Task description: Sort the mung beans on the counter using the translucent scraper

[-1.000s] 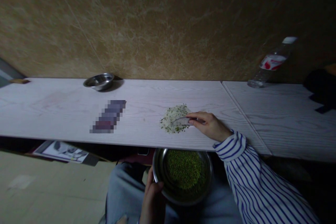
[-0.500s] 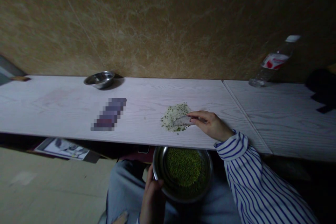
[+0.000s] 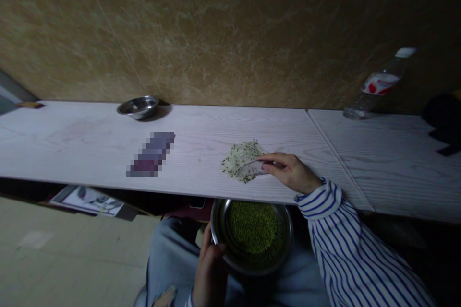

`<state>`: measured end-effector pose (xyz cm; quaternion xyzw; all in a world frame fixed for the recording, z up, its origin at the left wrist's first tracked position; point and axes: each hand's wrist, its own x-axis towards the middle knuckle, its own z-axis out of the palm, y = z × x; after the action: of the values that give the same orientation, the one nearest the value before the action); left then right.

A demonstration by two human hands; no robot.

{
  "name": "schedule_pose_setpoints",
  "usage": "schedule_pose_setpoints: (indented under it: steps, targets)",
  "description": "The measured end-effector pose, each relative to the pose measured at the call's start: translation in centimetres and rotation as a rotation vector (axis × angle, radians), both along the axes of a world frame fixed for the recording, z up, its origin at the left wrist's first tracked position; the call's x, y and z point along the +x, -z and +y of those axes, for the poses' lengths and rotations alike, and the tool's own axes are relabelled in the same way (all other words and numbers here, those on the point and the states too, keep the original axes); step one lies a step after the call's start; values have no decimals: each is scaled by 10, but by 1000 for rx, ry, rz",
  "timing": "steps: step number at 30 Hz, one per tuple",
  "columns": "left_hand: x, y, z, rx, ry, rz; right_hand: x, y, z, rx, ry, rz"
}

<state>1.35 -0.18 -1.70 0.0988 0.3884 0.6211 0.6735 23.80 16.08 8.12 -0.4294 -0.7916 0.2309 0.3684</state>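
No legible text found. Markings on the red-and-white label [image 3: 381, 84] of the clear, white-capped plastic bottle [image 3: 359, 107]: too blurred to read.

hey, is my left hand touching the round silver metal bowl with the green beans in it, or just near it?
Touching. The head view shows the left hand at the round silver metal bowl's left side, thumb over the rim.

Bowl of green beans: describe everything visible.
The round bowl looks like shiny metal, open side up over the thighs, by the front edge of the tabletop. Small green beans cover much of its bottom. The left hand grips its rim at the near left. Whether the thighs bear it is unclear.
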Motion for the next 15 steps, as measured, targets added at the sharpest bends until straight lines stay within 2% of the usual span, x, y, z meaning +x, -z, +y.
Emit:
schedule_pose_setpoints:
  steps: [4, 10, 15]
  targets:
    - [1, -2, -1, -25, 12, 40, 4, 3, -1, 43, 110, 27]
    - [5, -9, -6, -49, -77, 120, 24, 12, -22, 128, 351, 71]
    - [5, -10, -7, -77, -64, 79, 33, 14, -38, 163, 412, 14]
